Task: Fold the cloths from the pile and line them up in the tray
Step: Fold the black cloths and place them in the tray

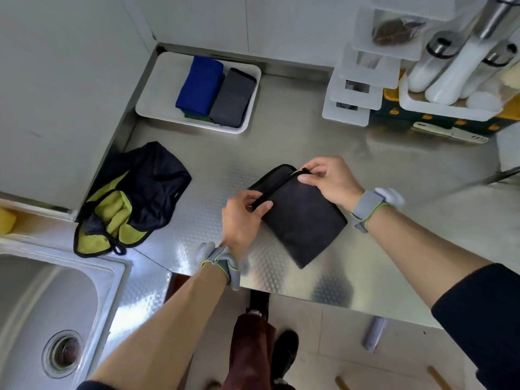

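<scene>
A black cloth [305, 220] lies flat on the steel counter in front of me, its upper left edge turned over. My left hand [242, 218] pinches that turned edge at its lower end. My right hand [329, 178] pinches the same edge at its far end. The pile [132, 198], dark and yellow-green cloths bunched together, sits to the left near the wall. The white tray [160, 88] stands in the back corner. It holds a folded blue cloth [201, 85] and a folded grey cloth [233, 98] side by side, with a green one partly hidden beneath.
A steel sink [50, 313] lies at the lower left. White racks and jars [439, 68] crowd the back right, with a utensil [450, 133] lying before them. The counter's front edge runs just below the black cloth.
</scene>
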{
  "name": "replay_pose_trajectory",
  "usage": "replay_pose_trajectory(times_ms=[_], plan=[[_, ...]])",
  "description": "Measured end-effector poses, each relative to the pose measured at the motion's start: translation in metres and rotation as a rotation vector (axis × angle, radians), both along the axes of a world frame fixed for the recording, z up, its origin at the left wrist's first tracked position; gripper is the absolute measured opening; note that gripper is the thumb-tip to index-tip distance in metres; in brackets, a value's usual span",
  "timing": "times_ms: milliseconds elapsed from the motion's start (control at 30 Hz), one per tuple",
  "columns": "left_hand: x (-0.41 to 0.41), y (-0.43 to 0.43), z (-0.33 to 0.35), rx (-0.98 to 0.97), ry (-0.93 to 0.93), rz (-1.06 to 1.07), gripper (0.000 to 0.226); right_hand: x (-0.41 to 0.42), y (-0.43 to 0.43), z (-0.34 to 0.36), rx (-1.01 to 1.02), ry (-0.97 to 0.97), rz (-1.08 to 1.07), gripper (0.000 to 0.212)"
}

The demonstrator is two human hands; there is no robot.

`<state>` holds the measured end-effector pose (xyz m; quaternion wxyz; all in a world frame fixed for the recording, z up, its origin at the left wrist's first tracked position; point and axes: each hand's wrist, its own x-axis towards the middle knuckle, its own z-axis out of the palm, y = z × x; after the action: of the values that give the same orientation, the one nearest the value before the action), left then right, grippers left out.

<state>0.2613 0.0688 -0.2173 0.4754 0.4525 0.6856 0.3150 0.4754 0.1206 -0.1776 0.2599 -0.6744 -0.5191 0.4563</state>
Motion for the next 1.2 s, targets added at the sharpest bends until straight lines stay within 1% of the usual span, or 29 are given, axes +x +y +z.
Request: replay_pose_trajectory(times_ms=[133, 200, 333, 433, 533, 633, 700, 800, 900, 967, 1033, 1133, 1200], plan=[[-0.011, 0.021, -0.009, 0.003, 0.086, -0.013, 0.013, -0.012, 0.025, -0.014, -0.007, -0.039, 0.014, 0.011], [-0.012, 0.028, -0.01, 0.007, 0.127, -0.007, 0.012, -0.018, 0.033, -0.021, -0.008, -0.074, 0.025, 0.008], [-0.01, 0.035, -0.009, 0.003, 0.189, -0.038, 0.013, -0.023, 0.041, -0.031, 0.009, -0.139, 0.043, 0.008], [-0.008, 0.036, -0.007, 0.029, 0.272, -0.074, 0.012, -0.024, 0.042, -0.036, 0.069, -0.271, 0.095, 0.008], [-0.009, 0.037, -0.004, 0.047, 0.31, -0.097, 0.015, -0.025, 0.041, -0.038, 0.103, -0.392, 0.148, 0.015], [-0.012, 0.038, 0.0, 0.046, 0.363, -0.178, 0.028, -0.028, 0.037, -0.036, 0.088, -0.459, 0.211, 0.023], [-0.013, 0.038, 0.003, 0.034, 0.441, -0.257, 0.034, -0.028, 0.035, -0.033, 0.055, -0.448, 0.252, 0.031], [-0.012, 0.041, 0.01, -0.02, 0.589, -0.368, 0.035, -0.03, 0.034, -0.027, -0.017, -0.448, 0.285, 0.037], [-0.011, 0.044, 0.016, -0.057, 0.682, -0.474, 0.034, -0.033, 0.03, -0.019, -0.055, -0.465, 0.294, 0.035], [-0.011, 0.045, 0.018, -0.083, 0.681, -0.537, 0.031, -0.032, 0.026, -0.01, -0.073, -0.42, 0.298, 0.034], [-0.014, 0.044, 0.02, -0.094, 0.638, -0.561, 0.03, -0.029, 0.019, 0.001, -0.072, -0.357, 0.305, 0.032], [-0.02, 0.043, 0.031, -0.083, 0.508, -0.565, 0.024, -0.018, 0.008, 0.022, -0.044, -0.31, 0.309, 0.019], [-0.021, 0.043, 0.047, -0.059, 0.406, -0.576, 0.021, -0.009, 0.002, 0.04, -0.022, -0.293, 0.303, 0.017]])
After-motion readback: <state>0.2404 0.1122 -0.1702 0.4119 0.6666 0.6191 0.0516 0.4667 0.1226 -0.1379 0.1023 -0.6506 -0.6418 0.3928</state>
